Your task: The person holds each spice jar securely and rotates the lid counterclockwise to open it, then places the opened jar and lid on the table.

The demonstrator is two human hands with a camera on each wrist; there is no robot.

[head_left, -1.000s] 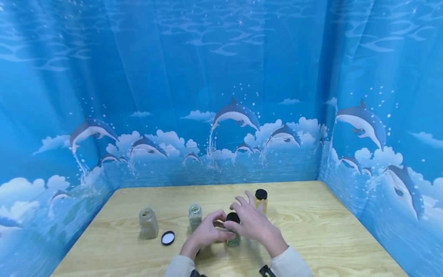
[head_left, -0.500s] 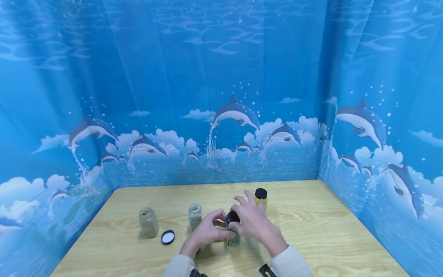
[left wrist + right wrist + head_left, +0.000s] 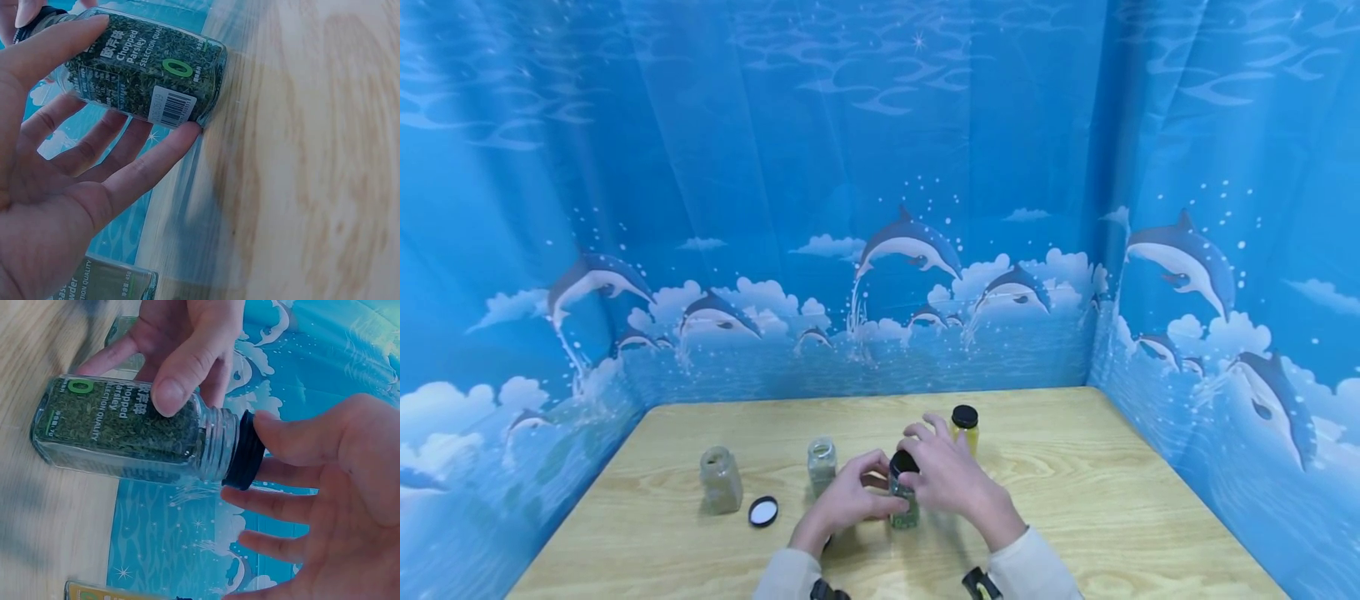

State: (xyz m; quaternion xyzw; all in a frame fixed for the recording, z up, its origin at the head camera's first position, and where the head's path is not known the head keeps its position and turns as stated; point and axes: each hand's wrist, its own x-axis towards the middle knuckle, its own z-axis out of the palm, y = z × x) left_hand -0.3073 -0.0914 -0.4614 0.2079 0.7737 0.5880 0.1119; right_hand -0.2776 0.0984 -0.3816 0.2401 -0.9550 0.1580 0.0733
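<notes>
Chopped Parsley jar point(image 3: 144, 437): square clear glass, filled with green flakes, lettered in white; upright between the two hands, over the near middle of the table; whether its base touched the wood could not be told.
Left hand point(image 3: 850, 496): grasped the jar's body, thumb across the lettering, one fingertip at the lower edge.
Right hand point(image 3: 955, 475): pinched the black screw cap between thumb and fingers.
Black screw cap point(image 3: 247, 453): at the jar's mouth, screw threads of the glass exposed below it.
Yellow-filled jar point(image 3: 966, 435): stood beyond the right hand, black lid in place.
Middle glass jar point(image 3: 822, 465): uncapped, stood just beyond the left hand.
Far-left glass jar point(image 3: 721, 483): uncapped, upright, well apart from the hands.
Loose cap point(image 3: 763, 512): black rim, white lining uppermost; lay between the far-left glass jar and the left hand.
Table point(image 3: 1120, 500): pale wood grain.
Curtain point(image 3: 820, 150): blue, printed with leaping dolphins and clouds; hung behind and at both sides.
Sleeves point(image 3: 1030, 571): light-coloured, black straps at the cuffs.
</notes>
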